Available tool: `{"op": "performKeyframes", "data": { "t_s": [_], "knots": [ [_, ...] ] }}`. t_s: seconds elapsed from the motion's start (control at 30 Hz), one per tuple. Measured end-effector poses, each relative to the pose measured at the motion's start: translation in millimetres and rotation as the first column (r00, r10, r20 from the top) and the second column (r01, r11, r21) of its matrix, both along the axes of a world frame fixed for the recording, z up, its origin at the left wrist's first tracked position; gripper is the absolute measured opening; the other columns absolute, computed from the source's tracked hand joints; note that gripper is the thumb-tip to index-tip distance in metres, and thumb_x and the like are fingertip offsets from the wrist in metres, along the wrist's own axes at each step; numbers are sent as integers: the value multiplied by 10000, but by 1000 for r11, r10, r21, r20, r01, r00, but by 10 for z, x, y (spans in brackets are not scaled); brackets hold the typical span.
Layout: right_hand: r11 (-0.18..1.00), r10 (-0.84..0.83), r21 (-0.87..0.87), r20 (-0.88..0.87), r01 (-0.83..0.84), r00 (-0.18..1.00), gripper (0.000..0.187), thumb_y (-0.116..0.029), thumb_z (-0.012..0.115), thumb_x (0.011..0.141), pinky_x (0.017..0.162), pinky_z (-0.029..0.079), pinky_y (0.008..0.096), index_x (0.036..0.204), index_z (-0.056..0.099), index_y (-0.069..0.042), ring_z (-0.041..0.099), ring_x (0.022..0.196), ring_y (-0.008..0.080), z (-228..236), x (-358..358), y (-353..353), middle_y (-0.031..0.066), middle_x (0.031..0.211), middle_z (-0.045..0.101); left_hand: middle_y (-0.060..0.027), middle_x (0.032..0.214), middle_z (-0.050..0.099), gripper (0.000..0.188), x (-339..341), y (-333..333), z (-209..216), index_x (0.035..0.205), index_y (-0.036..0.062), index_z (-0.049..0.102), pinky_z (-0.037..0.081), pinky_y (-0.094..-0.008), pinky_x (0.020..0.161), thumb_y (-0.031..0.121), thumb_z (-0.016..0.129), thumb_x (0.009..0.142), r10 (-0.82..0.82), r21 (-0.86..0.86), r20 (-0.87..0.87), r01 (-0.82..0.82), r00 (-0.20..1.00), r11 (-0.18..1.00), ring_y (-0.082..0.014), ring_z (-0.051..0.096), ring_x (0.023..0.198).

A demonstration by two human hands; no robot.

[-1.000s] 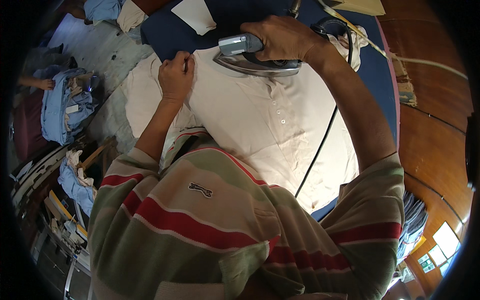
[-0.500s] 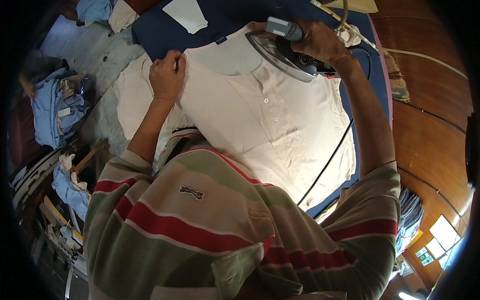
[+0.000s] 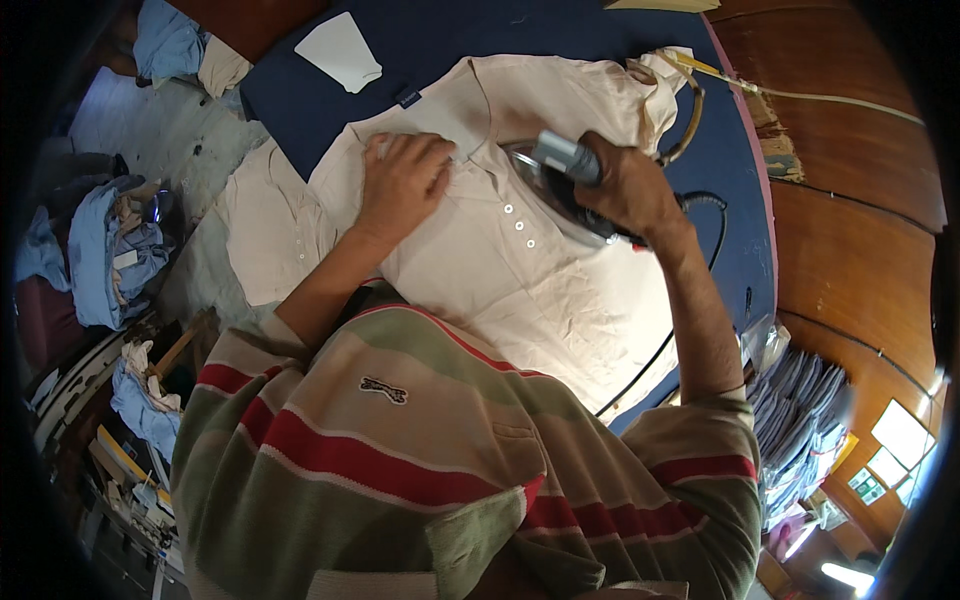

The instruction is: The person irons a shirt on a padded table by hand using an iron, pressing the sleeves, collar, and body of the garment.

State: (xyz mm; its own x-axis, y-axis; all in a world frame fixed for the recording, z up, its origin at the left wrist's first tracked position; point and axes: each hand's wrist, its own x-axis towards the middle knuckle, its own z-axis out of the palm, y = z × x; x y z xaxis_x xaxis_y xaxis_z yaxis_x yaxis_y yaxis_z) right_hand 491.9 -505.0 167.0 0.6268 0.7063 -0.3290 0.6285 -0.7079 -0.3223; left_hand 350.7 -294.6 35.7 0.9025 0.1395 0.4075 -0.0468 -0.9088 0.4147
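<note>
A cream shirt with a short row of white buttons is spread on a dark blue ironing table. My right hand is closed around the handle of a clothes iron, which is slightly blurred. Its soleplate is over the shirt, right of the neck opening and the buttons. My left hand lies on the shirt at the left side of the neck opening, fingers spread and slightly bent, the fingertips partly hidden. The iron's black cord loops behind my right wrist.
A white card template lies at the table's far left. Another cream garment hangs at the left edge. Blue garments are heaped further left, and folded dark clothes are stacked at right by a wooden wall.
My left hand has moved right from the shirt's shoulder edge to the neckline, its fingers loosening. The iron has come nearer and slightly left in my right hand. The shirt has shifted.
</note>
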Motion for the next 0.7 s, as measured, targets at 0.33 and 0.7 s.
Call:
{"op": "performKeyframes", "data": {
  "t_s": [0.33, 0.7],
  "knots": [
    [967, -241, 114, 144, 226, 960, 533, -450, 681, 671, 708, 496, 413, 983, 606, -25, 648, 787, 323, -138, 281, 325, 207, 845, 652, 1, 958, 583, 195, 291, -283, -50, 952, 165, 653, 332, -399, 881, 115, 588, 775, -138, 54, -82, 143, 987, 988, -181, 546, 972],
    [910, -407, 75, -14, 407, 913, 415, -324, 670, 704, 699, 507, 418, 976, 600, -18, 644, 806, 342, 83, -112, -640, 194, 844, 651, -28, 1105, 592, 248, 297, -303, -2, 1054, 126, 606, 340, -396, 909, 96, 536, 817, -55, 110, -126, 69, 991, 992, -218, 536, 1041]
  ]
}}
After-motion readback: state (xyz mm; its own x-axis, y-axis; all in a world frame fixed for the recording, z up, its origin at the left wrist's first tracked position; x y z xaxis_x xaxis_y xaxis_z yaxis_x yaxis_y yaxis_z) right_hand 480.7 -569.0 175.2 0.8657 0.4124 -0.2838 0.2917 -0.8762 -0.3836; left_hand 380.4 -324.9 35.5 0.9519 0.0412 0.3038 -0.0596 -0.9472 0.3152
